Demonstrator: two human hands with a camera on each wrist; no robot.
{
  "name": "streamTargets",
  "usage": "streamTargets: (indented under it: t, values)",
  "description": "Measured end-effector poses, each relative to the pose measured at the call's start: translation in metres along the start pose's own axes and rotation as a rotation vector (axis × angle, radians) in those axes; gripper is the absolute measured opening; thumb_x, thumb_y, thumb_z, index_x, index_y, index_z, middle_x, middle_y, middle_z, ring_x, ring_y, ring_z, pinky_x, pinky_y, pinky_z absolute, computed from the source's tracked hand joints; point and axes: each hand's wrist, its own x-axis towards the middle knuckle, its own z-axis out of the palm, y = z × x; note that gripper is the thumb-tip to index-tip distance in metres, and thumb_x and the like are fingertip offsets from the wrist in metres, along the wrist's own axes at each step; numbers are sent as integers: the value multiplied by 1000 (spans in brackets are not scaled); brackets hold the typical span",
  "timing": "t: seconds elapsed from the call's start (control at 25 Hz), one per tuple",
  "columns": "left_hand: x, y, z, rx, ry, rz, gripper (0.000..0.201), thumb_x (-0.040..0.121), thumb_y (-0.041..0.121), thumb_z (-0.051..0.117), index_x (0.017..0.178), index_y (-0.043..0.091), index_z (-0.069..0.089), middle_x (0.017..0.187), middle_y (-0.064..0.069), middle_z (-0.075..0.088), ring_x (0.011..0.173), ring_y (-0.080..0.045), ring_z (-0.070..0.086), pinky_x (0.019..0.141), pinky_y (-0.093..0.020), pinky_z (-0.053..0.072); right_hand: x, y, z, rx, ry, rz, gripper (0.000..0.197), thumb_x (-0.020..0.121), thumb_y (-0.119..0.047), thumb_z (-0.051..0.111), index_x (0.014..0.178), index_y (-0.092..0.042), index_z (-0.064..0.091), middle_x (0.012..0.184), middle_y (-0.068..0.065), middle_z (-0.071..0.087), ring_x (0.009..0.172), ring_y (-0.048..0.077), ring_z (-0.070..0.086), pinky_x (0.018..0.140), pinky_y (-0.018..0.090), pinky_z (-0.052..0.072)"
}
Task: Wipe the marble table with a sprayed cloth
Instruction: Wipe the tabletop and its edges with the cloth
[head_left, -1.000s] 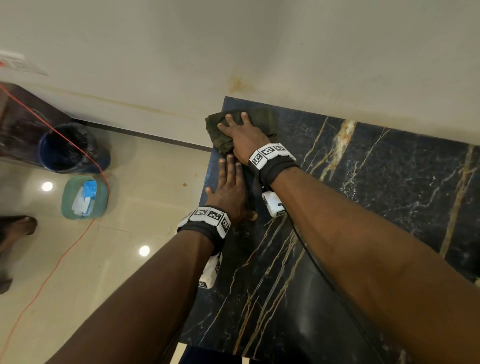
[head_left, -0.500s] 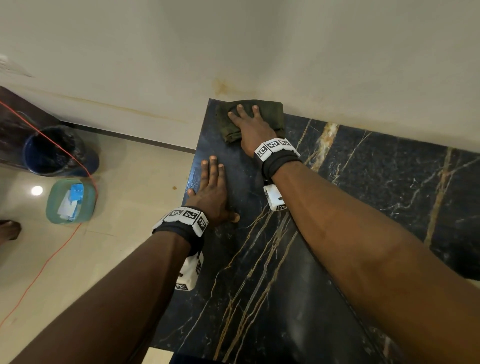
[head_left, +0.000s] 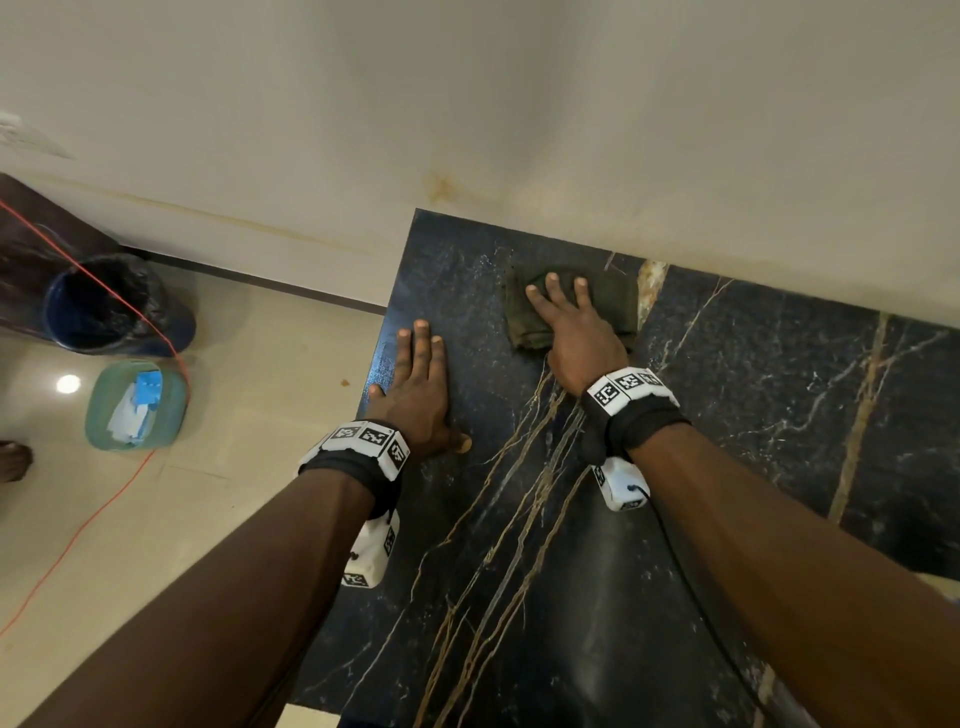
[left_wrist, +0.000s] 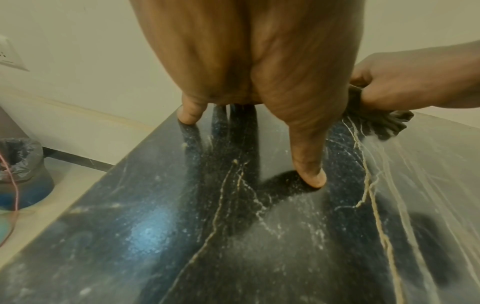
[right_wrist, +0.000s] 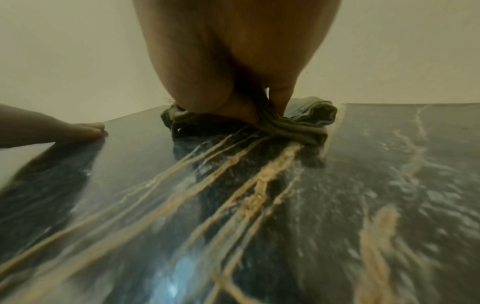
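A dark blue-black marble table (head_left: 753, 395) with gold and white veins stands with its far edge against a cream wall (head_left: 519, 104). A folded olive-green cloth (head_left: 608, 296) lies near the far edge, a little in from the far left corner, with the right hand (head_left: 576, 332) pressed flat on it. The left hand (head_left: 415, 389) rests palm-down beside the left edge, apart from the cloth.

The wall (head_left: 519, 104) closes the table's (head_left: 779, 415) far edge; the cloth (head_left: 613, 296) lies seemingly just short of it. Bare marble stretches right and toward the person. The left hand (head_left: 421, 395) blocks the left edge.
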Motion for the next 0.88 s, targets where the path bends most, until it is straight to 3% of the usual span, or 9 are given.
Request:
streamTargets:
  t: [0.24,0.44,0.56,0.64,0.72,0.88]
  values:
    - [2,0,5,-38,-4,-4,145,76,54,85,158,12,-27,159,-3,-47,148,-28,-40,116,-76,10,61,-20,-27,-8,-26,-48,81,90,-2,47,158,-34,18,168,-5,4,154,34,1,111,56,38]
    - [2,2,3,-49,-14,1,144,77,50,86,158,11,-27,157,-3,-49,147,-28,-41,116,-76,11,111,-77,-38,-114,-93,-207,80,90,-4,47,159,-32,17,168,-2,3,153,36,4,113,53,35]
    - [3,1,5,-48,-6,6,143,77,51,85,158,10,-26,157,-4,-49,147,-29,-41,115,-76,13,136,-111,-44,-161,-107,-259,77,92,-7,48,159,-31,18,168,0,7,151,38,13,114,54,34]
    - [5,1,7,-55,-2,10,143,78,50,85,157,11,-27,156,-4,-49,146,-29,-42,115,-77,13,149,-126,-50,-196,-105,-282,71,92,-10,48,157,-27,25,164,6,20,145,39,28,112,50,36]
    - [7,-1,9,-68,4,10,144,77,50,86,157,11,-27,156,-3,-50,145,-30,-43,115,-78,12,162,-140,-60,-186,-100,-262,61,92,-14,49,151,-26,40,150,12,42,131,38,45,104,45,41]
    - [7,-2,9,-84,4,17,143,78,49,86,157,12,-27,155,-2,-51,144,-29,-44,114,-77,10,185,-148,-78,-44,-146,-179,39,86,-15,50,122,-15,65,118,14,64,103,37,62,89,40,52]
